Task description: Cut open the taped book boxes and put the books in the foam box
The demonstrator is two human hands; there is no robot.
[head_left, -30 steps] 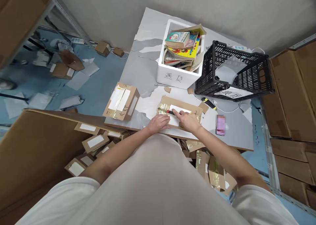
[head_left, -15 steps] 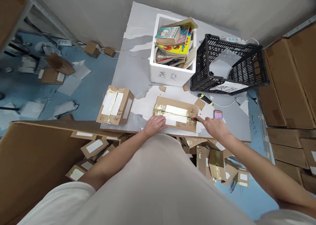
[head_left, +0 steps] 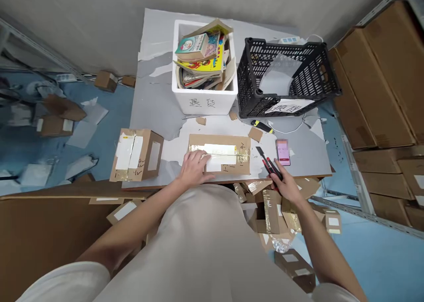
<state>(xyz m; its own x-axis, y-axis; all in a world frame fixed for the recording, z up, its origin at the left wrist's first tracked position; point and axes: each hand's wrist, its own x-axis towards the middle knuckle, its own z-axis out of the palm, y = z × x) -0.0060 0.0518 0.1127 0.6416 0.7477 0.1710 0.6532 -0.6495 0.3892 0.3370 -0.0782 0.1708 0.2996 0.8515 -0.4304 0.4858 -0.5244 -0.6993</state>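
A taped cardboard box point(head_left: 243, 154) with white labels and handwritten marks lies flat at the table's front edge. My left hand point(head_left: 194, 168) rests on its left end, fingers stretched over the top and thumb near the front edge. In my right hand point(head_left: 285, 185) is a black and red box cutter point(head_left: 267, 162), gripped by the handle, its blade tip pointing up and left. The cutter is apart from the box, to its right. A slit runs along the tape between the labels. Just beyond my right fingers lies a phone point(head_left: 282, 152) with a lit pink screen.
Another labelled box point(head_left: 154, 156) stands at the left table edge. Behind are a white foam box point(head_left: 205, 102) of books and a black crate point(head_left: 288, 110). A yellow-black cutter point(head_left: 261, 126) lies near cardboard scraps. Opened cartons point(head_left: 271, 211) are piled below; large cartons point(head_left: 380, 81) stand right.
My right hand has drawn the box cutter away from the box's right end, toward the right and the front edge. My left hand stays on the box. The view has shifted.
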